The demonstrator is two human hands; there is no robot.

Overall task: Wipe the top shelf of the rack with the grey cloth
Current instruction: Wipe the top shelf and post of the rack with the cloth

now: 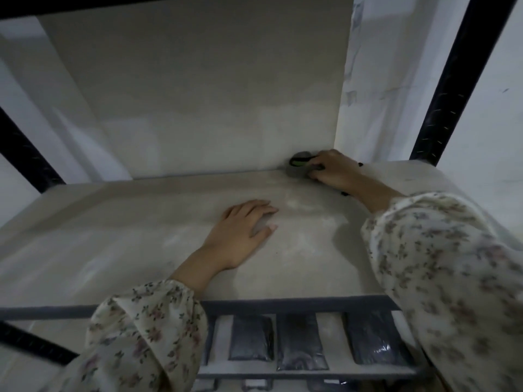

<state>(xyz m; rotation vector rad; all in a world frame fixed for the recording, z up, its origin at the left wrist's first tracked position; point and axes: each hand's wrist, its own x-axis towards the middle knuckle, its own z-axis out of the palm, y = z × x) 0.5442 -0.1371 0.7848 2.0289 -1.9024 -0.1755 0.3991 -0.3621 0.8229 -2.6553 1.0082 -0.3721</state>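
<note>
The top shelf (141,239) is a pale, streaky board with a dark front rail. My right hand (334,168) reaches to the far right back corner and grips the grey cloth (297,169), which has a green patch and presses against the shelf where it meets the back panel. My left hand (243,224) lies flat on the middle of the shelf, palm down, fingers slightly apart, holding nothing. Both arms wear floral sleeves.
A pale back panel (198,94) rises behind the shelf. Black rack posts stand at the right (458,80) and left (25,157). Below the front rail (283,305), several dark wrapped packets (300,343) lie on a lower shelf. A white wall is on the right.
</note>
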